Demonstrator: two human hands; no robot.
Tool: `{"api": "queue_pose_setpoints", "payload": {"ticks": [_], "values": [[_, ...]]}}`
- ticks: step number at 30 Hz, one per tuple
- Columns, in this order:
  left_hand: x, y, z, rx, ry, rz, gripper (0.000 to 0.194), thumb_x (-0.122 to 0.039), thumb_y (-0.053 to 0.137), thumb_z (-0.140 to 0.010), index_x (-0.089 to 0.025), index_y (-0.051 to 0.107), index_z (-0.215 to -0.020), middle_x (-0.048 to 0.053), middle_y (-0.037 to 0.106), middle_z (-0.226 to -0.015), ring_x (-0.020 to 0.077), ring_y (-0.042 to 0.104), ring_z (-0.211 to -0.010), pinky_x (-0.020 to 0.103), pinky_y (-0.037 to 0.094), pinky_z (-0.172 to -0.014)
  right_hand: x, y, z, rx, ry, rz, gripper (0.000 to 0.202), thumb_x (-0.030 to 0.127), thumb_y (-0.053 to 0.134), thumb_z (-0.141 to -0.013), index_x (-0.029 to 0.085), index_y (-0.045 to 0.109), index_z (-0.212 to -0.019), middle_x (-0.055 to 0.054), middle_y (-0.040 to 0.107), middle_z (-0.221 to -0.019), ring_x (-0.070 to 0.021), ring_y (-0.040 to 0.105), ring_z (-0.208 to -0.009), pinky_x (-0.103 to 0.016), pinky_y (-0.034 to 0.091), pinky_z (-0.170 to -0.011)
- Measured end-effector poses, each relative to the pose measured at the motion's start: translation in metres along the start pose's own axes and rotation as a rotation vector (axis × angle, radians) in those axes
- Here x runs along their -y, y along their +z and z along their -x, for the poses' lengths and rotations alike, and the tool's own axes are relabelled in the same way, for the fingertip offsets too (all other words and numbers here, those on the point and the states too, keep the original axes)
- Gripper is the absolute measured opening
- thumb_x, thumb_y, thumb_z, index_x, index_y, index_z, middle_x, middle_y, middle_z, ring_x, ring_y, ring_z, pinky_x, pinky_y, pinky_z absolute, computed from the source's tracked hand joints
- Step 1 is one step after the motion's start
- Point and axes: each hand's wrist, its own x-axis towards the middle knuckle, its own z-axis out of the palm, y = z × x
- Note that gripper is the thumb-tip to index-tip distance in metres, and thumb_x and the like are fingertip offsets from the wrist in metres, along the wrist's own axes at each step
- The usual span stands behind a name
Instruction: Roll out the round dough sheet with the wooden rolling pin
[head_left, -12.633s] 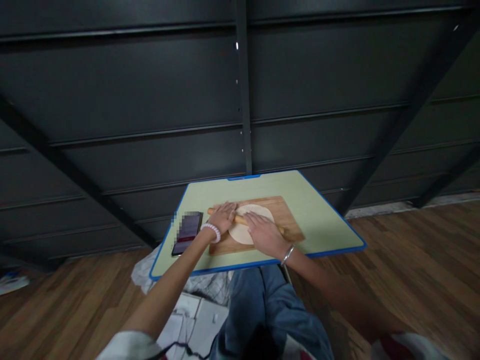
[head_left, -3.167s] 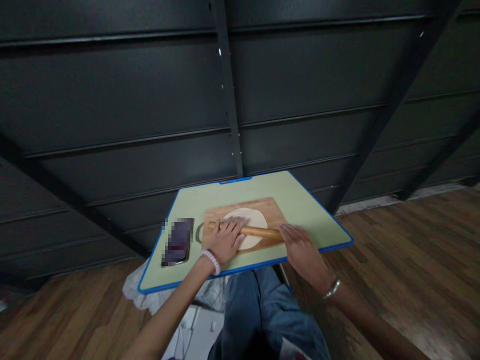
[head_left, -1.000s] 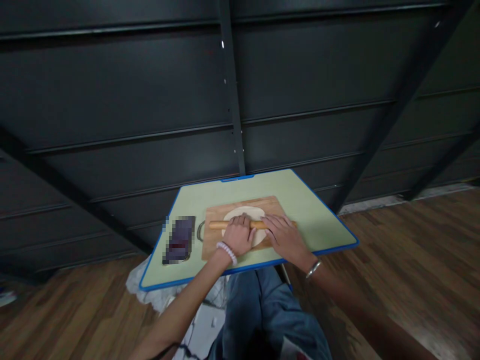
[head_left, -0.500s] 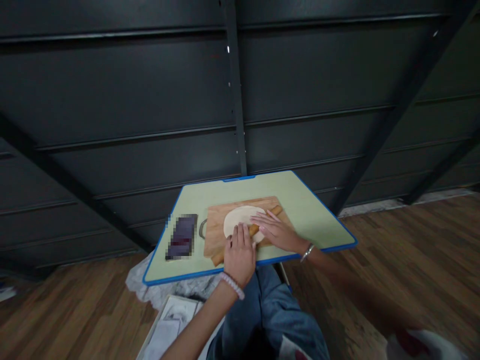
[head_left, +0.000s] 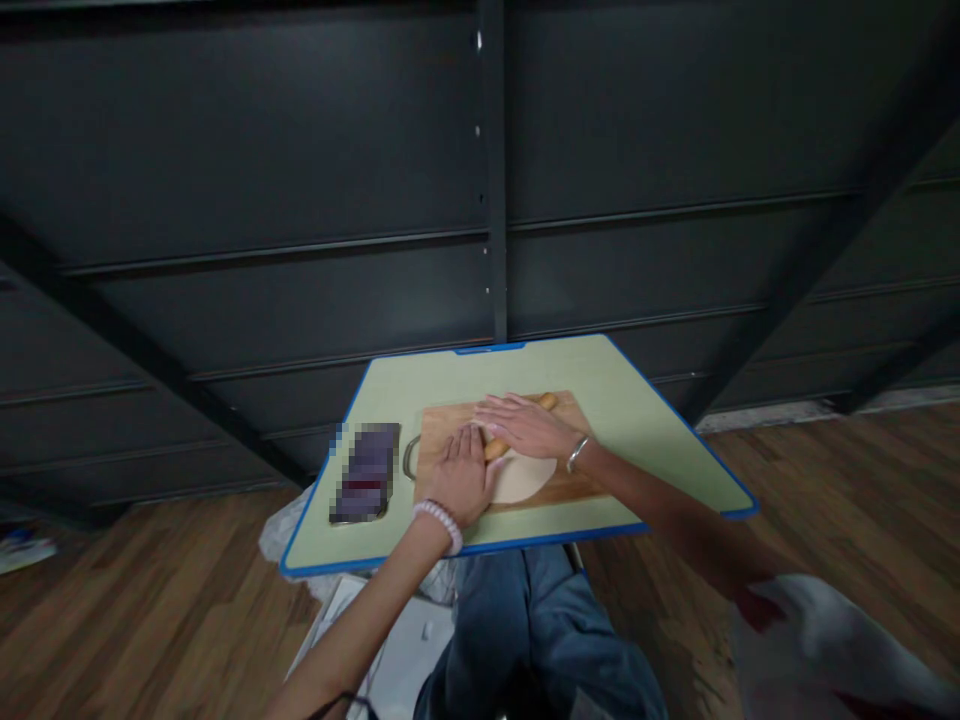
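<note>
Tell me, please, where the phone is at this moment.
In the head view, the phone lies on the left part of the green table, close to its blue left edge, just left of the wooden board and its metal handle.

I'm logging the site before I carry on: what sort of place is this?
Probably a plain indoor room, not clearly a kitchen: it has a dark panelled wall and a wood-look floor, with a small table bearing a board and flat dough.
</note>
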Motion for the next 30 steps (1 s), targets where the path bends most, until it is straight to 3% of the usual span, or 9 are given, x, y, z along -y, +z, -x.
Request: {"api": "queue_pose_setpoints", "payload": {"ticks": [7, 11, 15, 18, 24, 30], "values": [[0.026, 0.002, -0.016, 0.054, -0.07, -0.044, 0.066, -0.047, 0.021, -0.095, 0.002, 0.038, -0.137, 0.024, 0.042, -0.141, 0.0314, 0.035, -0.135, 0.046, 0.023, -0.112, -0.012, 0.004, -0.045, 0.121, 0.048, -0.032, 0.042, 0.034, 0.029, -0.099, 0.025, 0.049, -0.134, 0.001, 0.047, -0.141, -0.0166, 0.031, -0.137, -0.039, 0.021, -0.112], [0.035, 0.001, -0.023, 0.089, -0.033, 0.005, 0.066, -0.046, 0.019, -0.096, 0.002, 0.034, -0.139, 0.022, 0.039, -0.144, 0.03, 0.03, -0.137, 0.045, 0.02, -0.113, -0.021, 0.009, -0.062, 0.146, 0.071, -0.065, 0.045, 0.041, 0.029, -0.099, 0.022, 0.048, -0.135, -0.001, 0.046, -0.142, -0.0192, 0.03, -0.137, -0.039, 0.024, -0.111], [0.046, 0.002, -0.033, 0.122, 0.032, 0.091, 0.07, -0.054, 0.025, -0.093, -0.002, 0.033, -0.14, 0.02, 0.035, -0.146, 0.0296, 0.028, -0.138, 0.044, 0.019, -0.113, -0.03, 0.015, -0.074, 0.166, 0.15, -0.103, 0.04, 0.039, 0.032, -0.099, 0.024, 0.052, -0.13, -0.002, 0.049, -0.14, -0.0183, 0.037, -0.133, -0.036, 0.031, -0.108], [0.054, 0.002, -0.039, 0.153, 0.034, 0.173, 0.075, -0.058, 0.029, -0.091, -0.004, 0.031, -0.141, 0.02, 0.035, -0.147, 0.0282, 0.03, -0.137, 0.042, 0.022, -0.112, -0.033, 0.018, -0.082, 0.145, 0.197, -0.096, 0.035, 0.038, 0.043, -0.096, 0.021, 0.054, -0.126, -0.007, 0.053, -0.134, -0.022, 0.048, -0.123, -0.043, 0.039, -0.102], [0.053, 0.005, -0.04, 0.179, -0.086, 0.186, 0.087, -0.064, 0.035, -0.086, 0.0, 0.024, -0.143, 0.024, 0.023, -0.15, 0.0303, 0.017, -0.141, 0.043, 0.02, -0.112, -0.025, 0.018, -0.08, 0.084, 0.281, -0.05, 0.035, 0.035, 0.056, -0.09, 0.018, 0.054, -0.121, -0.009, 0.054, -0.125, -0.0233, 0.056, -0.106, -0.046, 0.048, -0.089], [0.039, 0.009, -0.032, 0.123, -0.045, 0.072, 0.083, -0.06, 0.037, -0.086, -0.001, 0.024, -0.143, 0.024, 0.025, -0.15, 0.0331, 0.018, -0.141, 0.049, 0.018, -0.112, -0.011, 0.011, -0.055, 0.053, 0.295, -0.015, 0.035, 0.038, 0.048, -0.094, 0.019, 0.056, -0.122, -0.009, 0.055, -0.13, -0.0245, 0.05, -0.119, -0.048, 0.037, -0.1]]}}
